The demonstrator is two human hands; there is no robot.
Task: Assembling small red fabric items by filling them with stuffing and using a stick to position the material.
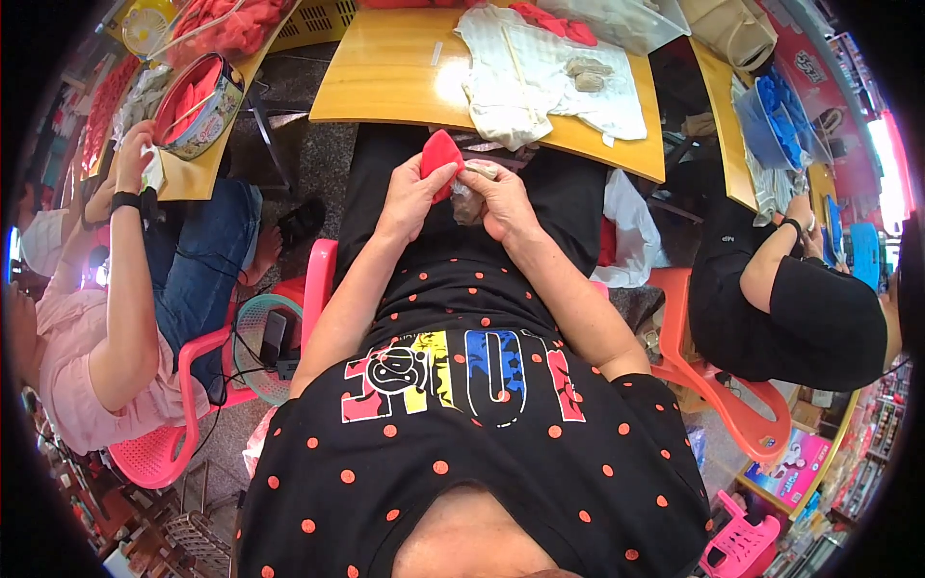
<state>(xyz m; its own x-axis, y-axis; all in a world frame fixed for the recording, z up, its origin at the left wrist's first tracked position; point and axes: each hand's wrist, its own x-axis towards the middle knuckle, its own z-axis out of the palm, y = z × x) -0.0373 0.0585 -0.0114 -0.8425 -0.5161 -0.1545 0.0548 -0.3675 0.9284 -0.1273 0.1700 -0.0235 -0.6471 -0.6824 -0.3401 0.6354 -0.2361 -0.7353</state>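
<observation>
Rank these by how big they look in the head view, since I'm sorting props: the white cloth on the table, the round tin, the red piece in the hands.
1. White cloth
2. Round tin, smaller
3. Red piece, smallest

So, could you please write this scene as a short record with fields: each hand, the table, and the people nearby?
left hand: left hand pinches a red fabric piece over the lap
right hand: right hand holds a small pale bundle, touching the red piece
table: yellow wooden table in front, with a white garment lying on it
left side: person in a pink top on a pink plastic chair, near a round tin with red pieces
right side: person in black on an orange chair
</observation>
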